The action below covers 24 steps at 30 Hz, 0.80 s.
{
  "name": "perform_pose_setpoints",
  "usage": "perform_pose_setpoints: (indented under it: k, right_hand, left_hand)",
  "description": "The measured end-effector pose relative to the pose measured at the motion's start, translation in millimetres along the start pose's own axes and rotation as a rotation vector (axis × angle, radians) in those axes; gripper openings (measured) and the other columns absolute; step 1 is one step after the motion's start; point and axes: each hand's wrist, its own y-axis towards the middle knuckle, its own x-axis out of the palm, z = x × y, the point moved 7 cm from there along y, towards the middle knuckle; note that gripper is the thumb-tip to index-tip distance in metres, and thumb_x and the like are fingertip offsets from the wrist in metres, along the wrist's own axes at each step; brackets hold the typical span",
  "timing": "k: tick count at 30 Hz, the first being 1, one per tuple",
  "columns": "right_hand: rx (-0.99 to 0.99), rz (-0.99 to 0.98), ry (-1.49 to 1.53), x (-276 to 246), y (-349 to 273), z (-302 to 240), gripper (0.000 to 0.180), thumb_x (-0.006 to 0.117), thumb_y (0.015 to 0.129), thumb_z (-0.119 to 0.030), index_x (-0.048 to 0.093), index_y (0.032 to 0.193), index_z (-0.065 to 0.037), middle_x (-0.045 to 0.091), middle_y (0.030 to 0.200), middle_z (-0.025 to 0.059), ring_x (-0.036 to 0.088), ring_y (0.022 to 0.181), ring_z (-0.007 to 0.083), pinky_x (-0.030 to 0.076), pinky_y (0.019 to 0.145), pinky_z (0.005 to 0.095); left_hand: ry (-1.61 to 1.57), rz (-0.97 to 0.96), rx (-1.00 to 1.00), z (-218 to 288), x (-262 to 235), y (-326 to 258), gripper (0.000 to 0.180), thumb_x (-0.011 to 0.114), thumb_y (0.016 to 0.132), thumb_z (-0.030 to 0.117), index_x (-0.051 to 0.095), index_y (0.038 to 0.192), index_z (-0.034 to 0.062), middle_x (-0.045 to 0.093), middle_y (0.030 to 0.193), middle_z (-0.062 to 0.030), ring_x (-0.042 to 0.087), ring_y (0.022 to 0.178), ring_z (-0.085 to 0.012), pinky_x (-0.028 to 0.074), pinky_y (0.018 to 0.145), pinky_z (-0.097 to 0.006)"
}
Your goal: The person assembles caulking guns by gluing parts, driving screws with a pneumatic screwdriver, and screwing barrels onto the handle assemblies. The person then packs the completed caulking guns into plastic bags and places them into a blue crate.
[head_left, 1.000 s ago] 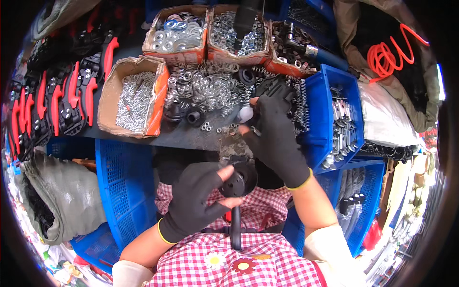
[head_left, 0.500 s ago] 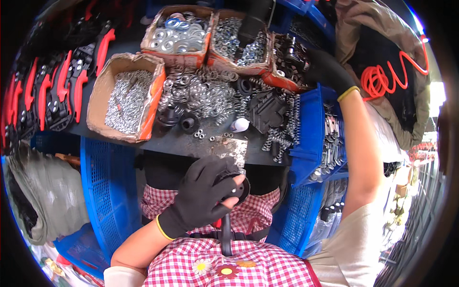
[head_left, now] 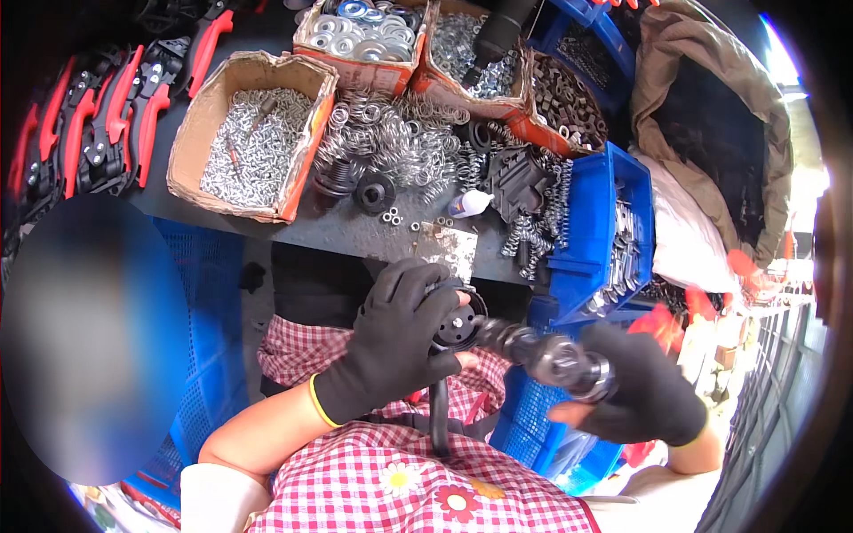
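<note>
My left hand (head_left: 400,329), in a black glove with bare fingertips, is closed around a black part with a round, holed head (head_left: 456,327). A black curved handle (head_left: 439,417) runs down from that head against the checked apron. Gloved as well, my right hand (head_left: 635,386) grips a dark, metallic air driver (head_left: 555,358), blurred by motion. Its narrower end points left, close to the round head; whether they touch I cannot tell. A little white bottle (head_left: 471,203) and several small nuts (head_left: 392,216) lie on the bench beyond my left hand.
Cardboard boxes hold silver rivets or pins (head_left: 253,151), washers (head_left: 364,35) and small metal parts (head_left: 569,102). Loose springs (head_left: 391,133) are heaped between them. A blue bin (head_left: 582,249) stands right. Red-handled black tools (head_left: 115,115) line the left. Another black driver (head_left: 502,35) hangs above.
My right hand has come back from the far-right box area to beside my left hand, bringing the air driver. The red coiled hose has shifted nearer. My left hand still holds the black part.
</note>
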Motion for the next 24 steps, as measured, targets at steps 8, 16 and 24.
perform_pose_setpoints:
  k: [8,16,24]
  right_hand:
    - [0.147,0.208,0.374,71,6,52,0.039,0.080,0.079,-0.020,0.056,0.103,0.000,0.060,0.072,0.0082,0.053,0.067,0.0085,0.045,0.058,0.0319]
    - [0.044,0.170,-0.152,68,26,47,0.035,0.078,0.074,-0.016,0.058,0.101,-0.005,0.065,0.077,0.0159,0.067,0.070,0.0347,0.050,0.059,0.0383]
    - [0.069,0.048,-0.207,60,46,60,0.039,0.080,0.066,-0.017,0.058,0.096,-0.008,0.065,0.074,0.0176,0.065,0.072,0.0407,0.050,0.061,0.0455]
  left_hand:
    - [-0.011,0.059,0.012,-6,6,-6,0.061,0.080,0.067,0.042,0.059,0.113,0.0078,0.051,0.121,-0.0145,0.042,0.122,-0.0353,0.035,0.106,-0.049]
    - [-0.061,0.122,0.070,-8,4,-7,0.070,0.080,0.069,0.041,0.055,0.123,0.0030,0.055,0.111,-0.0127,0.048,0.112,-0.0340,0.040,0.098,-0.046]
    - [-0.027,0.307,0.061,-13,14,-18,0.092,0.082,0.068,0.049,0.046,0.131,-0.0076,0.056,0.116,-0.0221,0.055,0.105,-0.0387,0.045,0.092,-0.047]
